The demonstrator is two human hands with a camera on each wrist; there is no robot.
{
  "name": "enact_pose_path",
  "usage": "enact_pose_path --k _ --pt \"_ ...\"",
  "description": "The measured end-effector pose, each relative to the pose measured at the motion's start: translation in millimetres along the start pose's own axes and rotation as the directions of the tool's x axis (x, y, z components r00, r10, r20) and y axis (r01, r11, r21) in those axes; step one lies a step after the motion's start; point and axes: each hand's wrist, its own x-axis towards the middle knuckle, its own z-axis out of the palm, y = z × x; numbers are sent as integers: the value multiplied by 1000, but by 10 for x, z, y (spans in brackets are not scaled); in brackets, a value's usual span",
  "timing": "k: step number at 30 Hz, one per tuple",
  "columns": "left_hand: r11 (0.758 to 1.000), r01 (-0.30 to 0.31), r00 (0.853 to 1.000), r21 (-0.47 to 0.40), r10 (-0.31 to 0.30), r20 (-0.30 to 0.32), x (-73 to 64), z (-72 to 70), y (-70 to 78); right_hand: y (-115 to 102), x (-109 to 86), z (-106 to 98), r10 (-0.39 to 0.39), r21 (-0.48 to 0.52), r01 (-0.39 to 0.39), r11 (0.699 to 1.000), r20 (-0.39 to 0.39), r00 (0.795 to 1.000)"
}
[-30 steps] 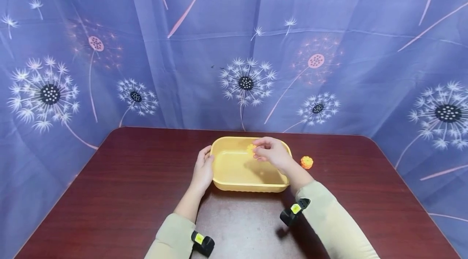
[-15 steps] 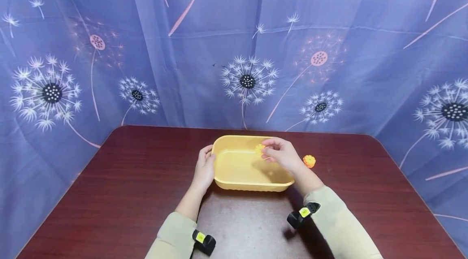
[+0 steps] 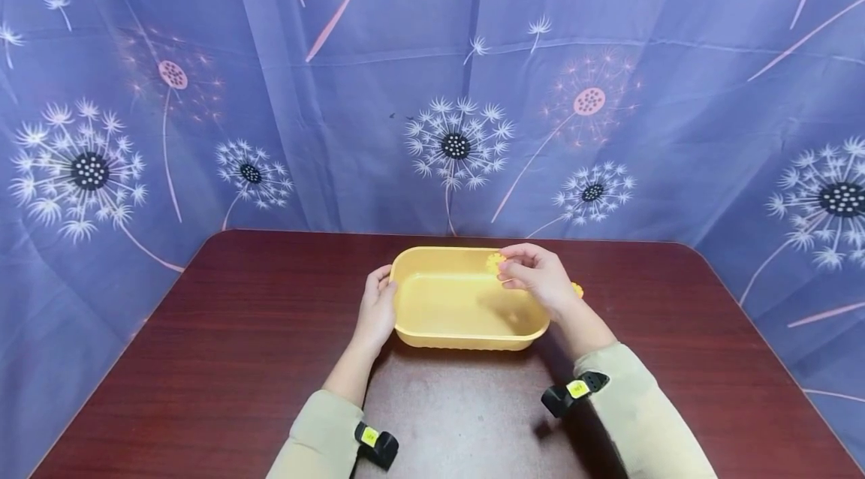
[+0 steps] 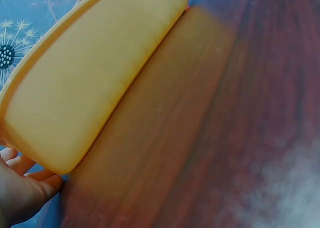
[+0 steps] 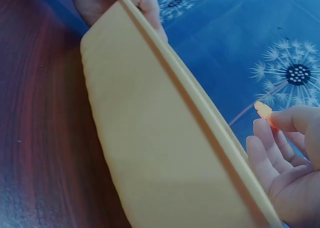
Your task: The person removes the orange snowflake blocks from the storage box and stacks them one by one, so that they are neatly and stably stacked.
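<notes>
A yellow rectangular tub [image 3: 446, 310] stands on the table. My left hand [image 3: 377, 308] grips its left end; in the left wrist view the fingers [image 4: 22, 164] lie against that end. Over the tub's far right part, my right hand [image 3: 538, 278] pinches a small yellow-orange flower-shaped piece [image 3: 495, 263] between thumb and fingertips. The right wrist view shows this piece [image 5: 263, 109] edge-on, above the rim. A second orange-yellow piece [image 3: 577, 289] lies on the table right of the tub, mostly hidden behind my right hand.
The dark red-brown wooden table [image 3: 236, 336] extends to both sides of the tub. A blue-violet curtain [image 3: 351, 126] with dandelion prints hangs behind the table's back edge. Each sleeve carries a black strapped device, such as the right one [image 3: 574, 391].
My right hand has moved right over the tub with the flower-shaped piece, and now covers most of the second piece. The left hand keeps its place on the tub.
</notes>
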Motion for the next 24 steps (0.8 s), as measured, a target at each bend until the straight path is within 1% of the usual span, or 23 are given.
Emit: enact_pose_path --k 6,12,19,24 --pt "1000 6 1000 6 -5 -7 1 8 5 3 -16 -95 -12 44 15 999 -64 998" --pt "1000 12 1000 8 -11 -8 18 8 -2 -14 -85 -164 -29 79 39 996 -121 992" --pt "1000 14 1000 12 -14 0 23 -3 -6 33 -168 -256 -68 124 95 988 -204 977" --pt "1000 15 1000 24 -15 3 17 -9 -11 88 -239 -317 -49 175 97 980 -259 965"
